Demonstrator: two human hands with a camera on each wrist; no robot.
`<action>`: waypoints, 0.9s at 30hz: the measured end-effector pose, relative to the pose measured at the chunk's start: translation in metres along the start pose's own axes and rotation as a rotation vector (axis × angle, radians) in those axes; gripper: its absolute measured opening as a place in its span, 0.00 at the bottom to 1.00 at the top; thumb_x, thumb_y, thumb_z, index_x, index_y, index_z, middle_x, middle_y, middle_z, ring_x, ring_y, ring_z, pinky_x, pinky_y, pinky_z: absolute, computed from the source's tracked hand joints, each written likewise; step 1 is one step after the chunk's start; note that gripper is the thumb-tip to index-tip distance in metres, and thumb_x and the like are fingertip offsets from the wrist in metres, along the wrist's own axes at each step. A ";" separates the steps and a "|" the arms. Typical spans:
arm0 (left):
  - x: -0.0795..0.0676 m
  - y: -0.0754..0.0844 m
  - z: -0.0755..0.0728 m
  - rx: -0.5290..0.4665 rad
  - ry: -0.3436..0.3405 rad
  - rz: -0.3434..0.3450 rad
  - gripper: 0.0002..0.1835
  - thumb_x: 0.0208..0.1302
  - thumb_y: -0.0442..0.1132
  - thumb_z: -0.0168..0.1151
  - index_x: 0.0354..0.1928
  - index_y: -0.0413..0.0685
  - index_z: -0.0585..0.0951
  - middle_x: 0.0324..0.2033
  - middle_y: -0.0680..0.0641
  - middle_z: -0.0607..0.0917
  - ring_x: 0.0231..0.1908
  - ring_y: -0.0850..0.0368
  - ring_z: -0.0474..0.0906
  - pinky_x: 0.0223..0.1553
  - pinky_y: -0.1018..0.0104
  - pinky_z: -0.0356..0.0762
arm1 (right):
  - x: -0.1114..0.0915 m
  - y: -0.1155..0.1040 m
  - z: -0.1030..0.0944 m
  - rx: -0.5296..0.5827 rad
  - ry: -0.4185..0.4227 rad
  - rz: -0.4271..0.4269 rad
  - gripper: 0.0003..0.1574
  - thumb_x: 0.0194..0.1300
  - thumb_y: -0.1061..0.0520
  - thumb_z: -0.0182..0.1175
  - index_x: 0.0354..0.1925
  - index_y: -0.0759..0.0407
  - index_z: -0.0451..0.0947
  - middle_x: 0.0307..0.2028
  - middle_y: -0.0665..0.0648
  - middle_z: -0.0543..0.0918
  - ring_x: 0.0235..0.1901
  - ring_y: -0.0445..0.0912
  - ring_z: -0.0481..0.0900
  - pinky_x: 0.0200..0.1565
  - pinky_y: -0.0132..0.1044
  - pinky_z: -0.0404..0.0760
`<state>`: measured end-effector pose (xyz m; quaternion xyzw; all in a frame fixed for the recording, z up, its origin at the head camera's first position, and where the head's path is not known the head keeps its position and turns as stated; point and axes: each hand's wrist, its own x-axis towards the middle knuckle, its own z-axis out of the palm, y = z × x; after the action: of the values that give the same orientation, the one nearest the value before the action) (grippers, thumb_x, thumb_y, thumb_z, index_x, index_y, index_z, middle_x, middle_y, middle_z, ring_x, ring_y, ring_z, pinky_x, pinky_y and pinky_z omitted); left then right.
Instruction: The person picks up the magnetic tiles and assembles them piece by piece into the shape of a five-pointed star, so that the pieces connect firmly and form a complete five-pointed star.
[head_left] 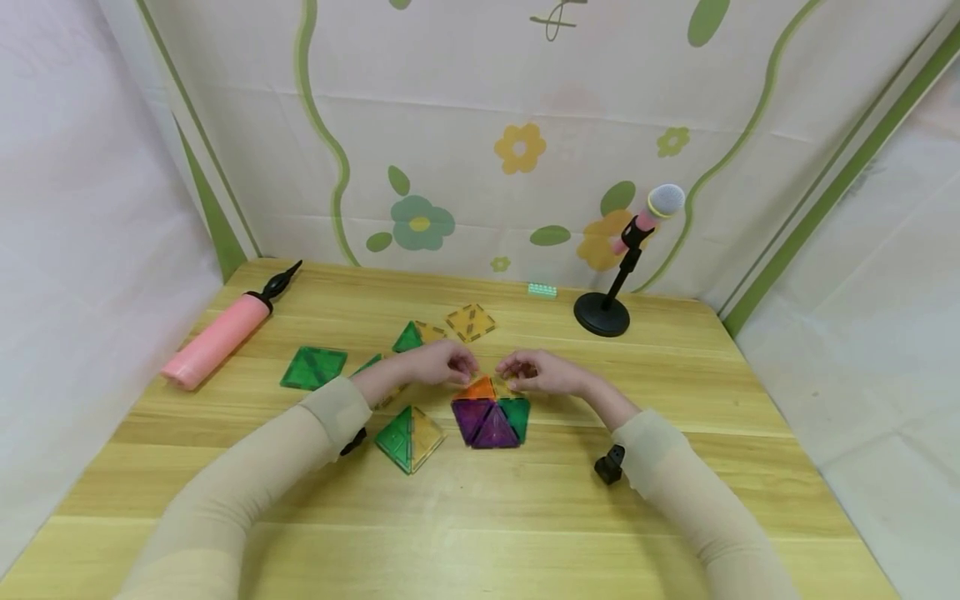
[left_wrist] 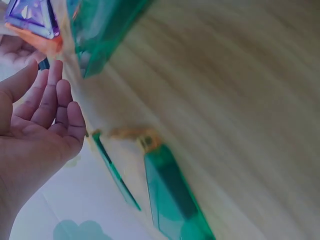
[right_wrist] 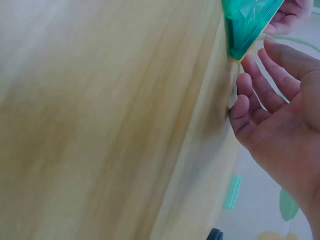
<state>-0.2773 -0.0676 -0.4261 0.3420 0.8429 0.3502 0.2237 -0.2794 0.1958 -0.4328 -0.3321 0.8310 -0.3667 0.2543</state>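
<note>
A cluster of translucent magnetic tiles stands at the table's middle. It has an orange triangle (head_left: 476,389), a yellow triangle (head_left: 507,388), two purple triangles (head_left: 497,430) and a green triangle (head_left: 516,417), set together as a raised shape. My left hand (head_left: 446,363) is at its far left, near the orange tile, fingers loosely bent. Opposite it, my right hand (head_left: 546,372) has its fingertips beside the yellow tile, also loosely bent. In the wrist views, nothing shows gripped in either palm; whether the fingertips touch the tiles I cannot tell.
Left of the cluster lie a green-and-yellow tile piece (head_left: 410,439), a green tile pair (head_left: 313,368) and more tiles partly behind my left arm. A yellow pair (head_left: 470,322) lies behind. A pink pump (head_left: 217,341), a toy microphone on a stand (head_left: 602,313) and a mint block (head_left: 542,290) sit farther out.
</note>
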 end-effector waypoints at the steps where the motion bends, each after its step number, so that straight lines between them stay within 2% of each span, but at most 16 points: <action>1: -0.003 0.000 -0.002 0.008 0.006 0.003 0.14 0.65 0.34 0.60 0.51 0.38 0.79 0.39 0.48 0.84 0.41 0.59 0.79 0.45 0.68 0.77 | -0.001 -0.002 0.000 -0.030 0.006 -0.011 0.22 0.67 0.59 0.58 0.58 0.60 0.72 0.52 0.56 0.79 0.49 0.48 0.76 0.50 0.42 0.76; 4: -0.014 0.000 -0.007 0.061 0.036 0.022 0.14 0.64 0.35 0.61 0.51 0.39 0.79 0.38 0.50 0.84 0.41 0.58 0.79 0.47 0.66 0.77 | -0.005 -0.009 0.003 -0.085 0.013 -0.048 0.24 0.66 0.54 0.59 0.59 0.57 0.72 0.56 0.55 0.76 0.56 0.50 0.73 0.56 0.47 0.73; 8: -0.033 -0.001 -0.012 0.137 0.070 0.050 0.16 0.62 0.35 0.63 0.51 0.38 0.78 0.41 0.47 0.83 0.44 0.53 0.78 0.49 0.60 0.76 | -0.010 -0.016 0.010 -0.156 -0.011 -0.088 0.30 0.65 0.46 0.60 0.63 0.52 0.69 0.63 0.52 0.70 0.64 0.49 0.65 0.61 0.48 0.68; 12: -0.057 -0.001 -0.017 0.187 0.061 0.060 0.21 0.60 0.38 0.66 0.54 0.38 0.77 0.49 0.42 0.80 0.51 0.46 0.74 0.54 0.52 0.72 | -0.013 -0.017 0.018 -0.238 -0.035 -0.138 0.35 0.63 0.42 0.60 0.66 0.49 0.67 0.68 0.53 0.64 0.67 0.51 0.60 0.63 0.50 0.65; 15: -0.075 0.000 -0.019 0.226 0.064 0.035 0.26 0.57 0.40 0.69 0.57 0.41 0.76 0.53 0.44 0.78 0.55 0.45 0.71 0.56 0.49 0.69 | -0.015 -0.016 0.023 -0.258 -0.027 -0.172 0.34 0.64 0.43 0.60 0.65 0.50 0.67 0.68 0.55 0.64 0.67 0.52 0.60 0.63 0.52 0.64; 18: -0.090 0.000 -0.018 0.311 0.061 0.010 0.32 0.53 0.47 0.71 0.60 0.46 0.74 0.56 0.46 0.76 0.58 0.45 0.68 0.59 0.46 0.65 | -0.016 -0.016 0.025 -0.262 -0.010 -0.161 0.33 0.64 0.43 0.60 0.64 0.49 0.68 0.67 0.53 0.65 0.66 0.50 0.61 0.63 0.50 0.64; 23: -0.107 0.000 -0.008 0.393 -0.008 -0.005 0.40 0.46 0.54 0.74 0.62 0.49 0.73 0.59 0.45 0.72 0.62 0.43 0.61 0.63 0.41 0.57 | -0.018 -0.018 0.027 -0.276 0.005 -0.110 0.33 0.62 0.39 0.60 0.63 0.45 0.69 0.67 0.50 0.65 0.66 0.48 0.61 0.64 0.49 0.63; 27: -0.114 -0.006 -0.001 0.436 -0.040 0.014 0.45 0.40 0.57 0.76 0.62 0.49 0.73 0.57 0.47 0.71 0.61 0.46 0.60 0.62 0.43 0.58 | -0.019 -0.022 0.030 -0.300 0.021 -0.091 0.34 0.61 0.37 0.60 0.62 0.44 0.70 0.66 0.49 0.66 0.66 0.47 0.61 0.63 0.48 0.64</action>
<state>-0.2045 -0.1553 -0.4142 0.3949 0.8917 0.1543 0.1588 -0.2395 0.1852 -0.4304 -0.3998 0.8632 -0.2533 0.1760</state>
